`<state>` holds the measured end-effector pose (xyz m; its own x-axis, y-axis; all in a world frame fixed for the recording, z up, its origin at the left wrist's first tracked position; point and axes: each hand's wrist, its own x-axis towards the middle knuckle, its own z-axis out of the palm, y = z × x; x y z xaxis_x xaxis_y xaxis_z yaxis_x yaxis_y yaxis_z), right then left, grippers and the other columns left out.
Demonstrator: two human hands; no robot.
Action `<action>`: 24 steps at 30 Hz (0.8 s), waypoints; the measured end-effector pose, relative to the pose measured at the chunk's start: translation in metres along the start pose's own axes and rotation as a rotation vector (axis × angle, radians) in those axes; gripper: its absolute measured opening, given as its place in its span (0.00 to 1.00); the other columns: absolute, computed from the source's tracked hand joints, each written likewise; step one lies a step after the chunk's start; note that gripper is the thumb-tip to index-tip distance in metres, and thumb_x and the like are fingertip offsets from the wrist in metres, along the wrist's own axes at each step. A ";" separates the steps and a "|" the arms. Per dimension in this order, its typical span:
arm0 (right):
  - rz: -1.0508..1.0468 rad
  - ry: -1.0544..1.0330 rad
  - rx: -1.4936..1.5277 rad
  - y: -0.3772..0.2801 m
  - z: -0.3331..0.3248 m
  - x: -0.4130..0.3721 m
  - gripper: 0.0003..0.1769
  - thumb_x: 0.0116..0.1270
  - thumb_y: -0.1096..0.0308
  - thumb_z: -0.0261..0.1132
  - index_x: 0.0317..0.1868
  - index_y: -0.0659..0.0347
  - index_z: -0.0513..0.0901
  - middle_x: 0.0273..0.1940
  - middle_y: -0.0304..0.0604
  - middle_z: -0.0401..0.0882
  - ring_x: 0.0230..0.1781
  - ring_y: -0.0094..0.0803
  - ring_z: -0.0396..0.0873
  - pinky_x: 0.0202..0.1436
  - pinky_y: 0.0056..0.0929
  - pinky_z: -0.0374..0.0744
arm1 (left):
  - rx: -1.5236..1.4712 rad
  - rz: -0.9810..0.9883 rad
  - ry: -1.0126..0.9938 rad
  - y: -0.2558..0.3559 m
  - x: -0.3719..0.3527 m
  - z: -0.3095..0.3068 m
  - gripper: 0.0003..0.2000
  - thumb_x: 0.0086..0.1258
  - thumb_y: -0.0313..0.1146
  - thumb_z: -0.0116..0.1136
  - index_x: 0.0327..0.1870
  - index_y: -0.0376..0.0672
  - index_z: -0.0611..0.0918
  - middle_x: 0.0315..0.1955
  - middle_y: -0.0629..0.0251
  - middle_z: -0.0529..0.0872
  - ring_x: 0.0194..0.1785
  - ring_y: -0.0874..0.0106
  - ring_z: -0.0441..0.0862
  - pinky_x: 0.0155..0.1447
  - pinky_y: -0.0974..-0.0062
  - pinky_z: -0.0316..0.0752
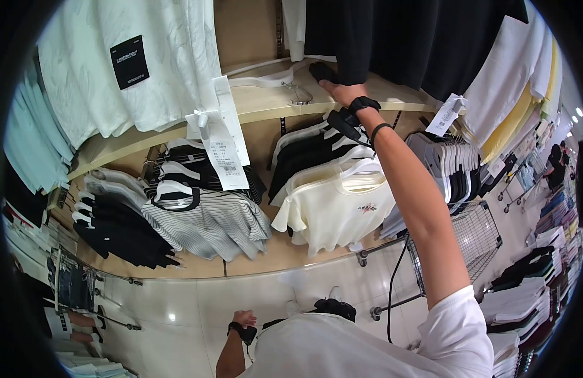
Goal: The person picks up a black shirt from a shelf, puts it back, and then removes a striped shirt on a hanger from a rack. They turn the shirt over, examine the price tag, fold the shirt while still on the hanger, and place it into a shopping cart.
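Observation:
My right hand (338,89) reaches up to the wooden display shelf (392,94), below the hem of the hanging black garments (392,38). Its fingers close around a dark bunched thing (323,72), whose kind I cannot make out; the fingertips are hidden. Left of it on the shelf lies a white hanger (263,80) with a metal hook. Low in front of my body, my left hand (244,318) hangs with loosely bent fingers and nothing visible in it. Black straps circle both wrists.
Below the shelf hang a cream T-shirt (335,205), striped tops (206,220) and black tops (121,220). A white garment (131,69) hangs upper left beside paper tags (222,151). A wire cart (461,239) stands right. People are at far left and far right.

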<state>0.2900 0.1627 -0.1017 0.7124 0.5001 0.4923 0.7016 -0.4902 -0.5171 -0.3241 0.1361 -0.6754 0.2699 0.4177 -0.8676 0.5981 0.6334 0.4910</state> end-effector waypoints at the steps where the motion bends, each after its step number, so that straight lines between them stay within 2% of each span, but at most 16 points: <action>1: 0.014 -0.006 -0.022 -0.002 -0.002 -0.001 0.39 0.54 0.37 0.71 0.55 0.61 0.82 0.56 0.57 0.81 0.59 0.50 0.78 0.63 0.40 0.78 | 0.004 0.009 -0.003 -0.001 -0.003 0.001 0.17 0.65 0.40 0.61 0.42 0.31 0.78 0.36 0.51 0.88 0.33 0.62 0.87 0.37 0.64 0.85; 3: 0.042 -0.023 -0.064 -0.016 -0.012 -0.009 0.39 0.55 0.36 0.71 0.56 0.61 0.82 0.58 0.57 0.80 0.60 0.50 0.78 0.63 0.40 0.78 | -0.006 0.010 -0.023 -0.007 -0.007 -0.003 0.18 0.65 0.41 0.61 0.42 0.31 0.79 0.37 0.51 0.88 0.33 0.62 0.87 0.37 0.64 0.85; 6: 0.101 0.083 -0.139 -0.022 -0.007 -0.010 0.40 0.54 0.36 0.71 0.56 0.62 0.81 0.56 0.57 0.81 0.58 0.51 0.79 0.63 0.40 0.78 | 0.007 -0.024 0.003 -0.018 -0.013 -0.004 0.18 0.66 0.41 0.61 0.43 0.32 0.79 0.37 0.51 0.88 0.34 0.61 0.87 0.37 0.63 0.84; 9: -0.085 0.054 0.063 -0.018 -0.020 -0.019 0.39 0.55 0.39 0.72 0.57 0.63 0.81 0.53 0.58 0.83 0.55 0.54 0.80 0.61 0.40 0.78 | -0.014 -0.059 -0.003 -0.028 -0.023 -0.008 0.16 0.66 0.36 0.61 0.43 0.29 0.77 0.39 0.46 0.87 0.36 0.54 0.87 0.38 0.59 0.85; 11: -0.119 0.016 0.229 -0.019 -0.046 -0.051 0.36 0.58 0.45 0.72 0.57 0.65 0.80 0.50 0.59 0.84 0.52 0.56 0.81 0.59 0.41 0.78 | -0.074 -0.070 0.017 -0.036 -0.029 -0.013 0.16 0.67 0.36 0.61 0.42 0.28 0.77 0.38 0.45 0.87 0.37 0.54 0.88 0.38 0.60 0.86; 13: -0.298 0.398 0.228 0.015 -0.036 -0.094 0.26 0.64 0.57 0.68 0.55 0.67 0.81 0.52 0.59 0.82 0.54 0.53 0.79 0.59 0.43 0.76 | -0.118 -0.108 0.011 -0.051 -0.031 -0.012 0.15 0.68 0.36 0.60 0.41 0.29 0.77 0.37 0.46 0.87 0.37 0.55 0.88 0.36 0.61 0.85; 14: -0.242 0.437 0.231 0.023 -0.041 -0.129 0.21 0.65 0.62 0.68 0.54 0.66 0.81 0.52 0.56 0.82 0.53 0.52 0.78 0.59 0.42 0.75 | -0.136 -0.133 0.000 -0.055 -0.028 -0.013 0.14 0.68 0.36 0.60 0.41 0.30 0.76 0.36 0.47 0.87 0.37 0.56 0.88 0.35 0.62 0.84; 15: -0.279 0.506 0.326 0.038 -0.040 -0.159 0.17 0.64 0.68 0.67 0.52 0.66 0.81 0.50 0.53 0.82 0.51 0.50 0.79 0.58 0.41 0.76 | -0.152 -0.162 -0.009 -0.061 -0.027 -0.017 0.14 0.69 0.36 0.59 0.40 0.31 0.76 0.35 0.48 0.87 0.37 0.58 0.88 0.33 0.64 0.84; 16: -0.250 0.553 0.346 0.051 -0.040 -0.195 0.15 0.64 0.72 0.65 0.51 0.66 0.80 0.48 0.52 0.82 0.52 0.49 0.79 0.58 0.39 0.75 | 0.265 0.146 -0.085 -0.066 -0.026 -0.028 0.12 0.69 0.36 0.58 0.39 0.33 0.76 0.34 0.50 0.87 0.35 0.60 0.87 0.31 0.66 0.81; 18: -0.069 0.418 0.240 0.095 -0.022 -0.276 0.14 0.64 0.72 0.65 0.50 0.64 0.81 0.46 0.52 0.83 0.48 0.46 0.80 0.55 0.39 0.76 | 1.074 0.787 -0.273 -0.085 0.002 -0.047 0.10 0.70 0.35 0.56 0.37 0.36 0.76 0.31 0.54 0.86 0.31 0.66 0.84 0.26 0.70 0.76; 19: 0.132 0.188 0.186 0.129 -0.005 -0.319 0.14 0.64 0.71 0.65 0.50 0.63 0.82 0.43 0.52 0.83 0.46 0.45 0.81 0.53 0.37 0.76 | 0.634 0.480 -0.331 -0.081 0.003 -0.040 0.09 0.70 0.35 0.55 0.35 0.37 0.76 0.30 0.56 0.85 0.29 0.68 0.83 0.24 0.71 0.73; 20: 0.158 0.096 0.179 0.168 0.017 -0.363 0.12 0.66 0.68 0.65 0.47 0.64 0.83 0.39 0.52 0.85 0.39 0.42 0.82 0.47 0.36 0.78 | 0.158 0.220 -0.282 -0.075 0.003 -0.034 0.08 0.69 0.34 0.54 0.33 0.39 0.76 0.29 0.58 0.84 0.28 0.70 0.81 0.23 0.73 0.69; 21: 0.331 -0.063 0.356 0.190 0.023 -0.404 0.12 0.67 0.66 0.65 0.44 0.66 0.85 0.36 0.53 0.86 0.36 0.40 0.84 0.43 0.35 0.80 | -0.067 0.041 -0.238 -0.064 0.006 -0.028 0.08 0.69 0.33 0.54 0.32 0.39 0.76 0.28 0.57 0.84 0.27 0.69 0.82 0.22 0.73 0.69; 23: 0.552 -0.277 0.294 0.267 0.047 -0.508 0.14 0.66 0.63 0.66 0.42 0.68 0.85 0.35 0.52 0.87 0.37 0.38 0.87 0.44 0.33 0.81 | -0.069 -0.116 -0.147 -0.039 0.014 -0.015 0.09 0.69 0.35 0.56 0.32 0.38 0.76 0.28 0.54 0.85 0.28 0.64 0.84 0.25 0.71 0.75; 24: 0.526 -0.302 0.168 0.302 0.058 -0.566 0.15 0.64 0.62 0.67 0.42 0.68 0.86 0.32 0.51 0.87 0.35 0.36 0.86 0.42 0.32 0.81 | 0.000 -0.072 -0.126 -0.023 0.011 -0.006 0.10 0.68 0.35 0.57 0.34 0.36 0.77 0.30 0.53 0.85 0.30 0.63 0.85 0.29 0.68 0.79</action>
<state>0.0977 -0.2269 -0.5771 0.9079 0.4142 -0.0645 0.2290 -0.6190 -0.7512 -0.3395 0.1299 -0.6957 0.3191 0.2863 -0.9034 0.6194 0.6585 0.4275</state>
